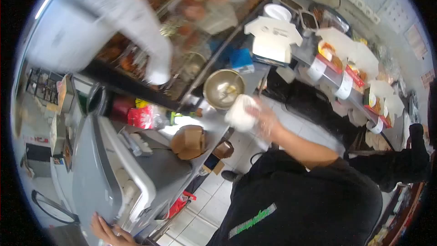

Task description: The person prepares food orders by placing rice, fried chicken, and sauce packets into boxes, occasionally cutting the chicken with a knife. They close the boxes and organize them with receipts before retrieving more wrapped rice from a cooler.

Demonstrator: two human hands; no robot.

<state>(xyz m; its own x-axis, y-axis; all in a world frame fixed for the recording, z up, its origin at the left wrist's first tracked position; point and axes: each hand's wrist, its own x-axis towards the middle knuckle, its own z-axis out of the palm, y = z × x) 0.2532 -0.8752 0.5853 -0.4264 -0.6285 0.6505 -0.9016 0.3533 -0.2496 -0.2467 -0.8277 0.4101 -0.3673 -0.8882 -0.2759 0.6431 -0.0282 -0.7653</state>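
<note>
My right hand (266, 119), in a clear plastic glove, is closed around a white cup-like container (241, 113); blur hides its exact shape and contents. Just beyond it a metal bowl (224, 89) stands on the counter with something pale inside. At the lower left, my left hand (111, 232) has its fingers apart at the edge of a large grey appliance (93, 168). A white-rimmed opening shows beside the appliance's grey curved cover, with whitish content partly visible.
A brown cardboard box (189, 142) sits open near the bowl. Filled food boxes (330, 57) line the right shelf, near an open white carton (273, 41). A glass display case (195, 13) holds food above. Another person's dark-sleeved arm (391, 166) is at right.
</note>
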